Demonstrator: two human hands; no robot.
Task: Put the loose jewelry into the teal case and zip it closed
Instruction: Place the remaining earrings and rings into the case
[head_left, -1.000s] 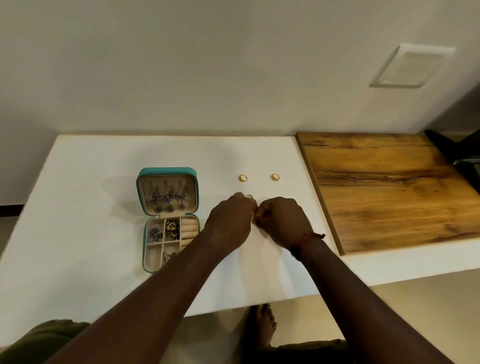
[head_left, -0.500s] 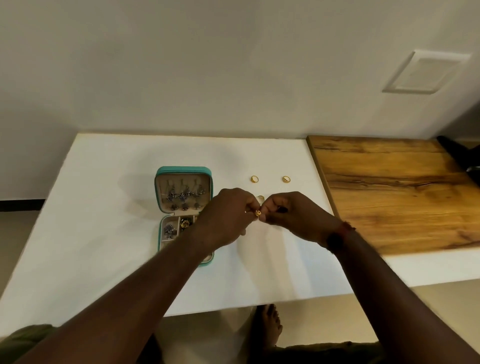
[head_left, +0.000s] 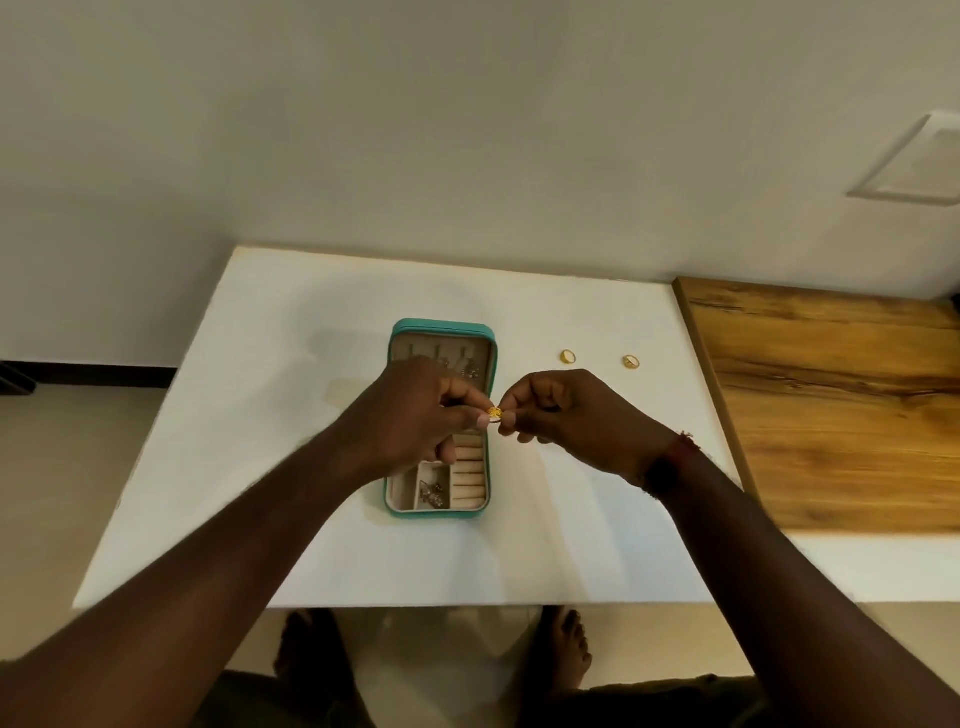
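Left hand (head_left: 410, 415) moved over teal case (head_left: 441, 328), right hand (head_left: 571, 415) beside it, fingers (head_left: 480, 420) of both pinching gold piece (head_left: 494, 413)

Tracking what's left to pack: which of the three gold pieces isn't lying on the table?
The gold piece pinched between the left hand and right hand; the left ring and right ring lie on the white table beyond them.

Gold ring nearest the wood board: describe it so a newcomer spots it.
On the white table, look between the open teal case and the wooden board. Two gold rings lie there. It is the right ring, closest to the board; the left ring sits nearer the case, and the gold piece is pinched between left hand and right hand.
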